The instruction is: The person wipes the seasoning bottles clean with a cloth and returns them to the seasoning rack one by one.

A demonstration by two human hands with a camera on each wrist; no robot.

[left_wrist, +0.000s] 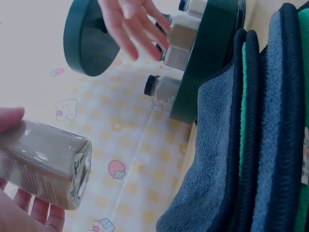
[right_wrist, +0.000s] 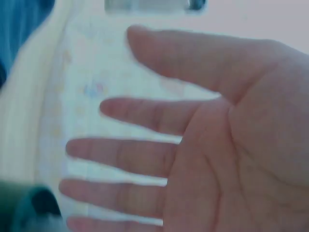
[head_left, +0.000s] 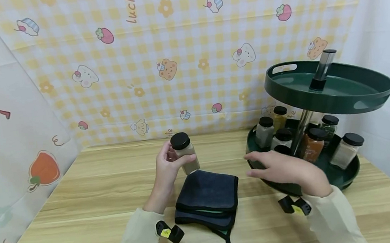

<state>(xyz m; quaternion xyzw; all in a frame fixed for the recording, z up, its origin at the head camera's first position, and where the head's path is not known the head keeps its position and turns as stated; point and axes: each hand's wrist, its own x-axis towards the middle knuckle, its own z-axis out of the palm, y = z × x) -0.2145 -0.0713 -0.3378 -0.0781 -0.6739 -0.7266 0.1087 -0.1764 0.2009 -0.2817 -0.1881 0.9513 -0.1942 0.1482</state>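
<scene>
My left hand (head_left: 166, 166) grips a glass spice jar (head_left: 189, 158) with a black lid, raised above the table and leaning a little. In the left wrist view the jar (left_wrist: 46, 162) shows pale powder behind clear glass. My right hand (head_left: 285, 167) is in the air in front of the two-tier green rack, its fingers straight and spread. Nothing lies in that palm (right_wrist: 193, 145) in the right wrist view. A folded dark grey cloth (head_left: 207, 191) with black edging and a loop lies on the table just below the held jar.
The green rack's upper tray (head_left: 332, 99) stands on a clear post (head_left: 303, 130) at the right. On its lower tray (head_left: 347, 175) are several black-lidded jars, among them an orange one (head_left: 313, 146) and a pale one (head_left: 346, 153). A checked cloth (head_left: 188, 59) hangs behind the wooden table (head_left: 99, 195).
</scene>
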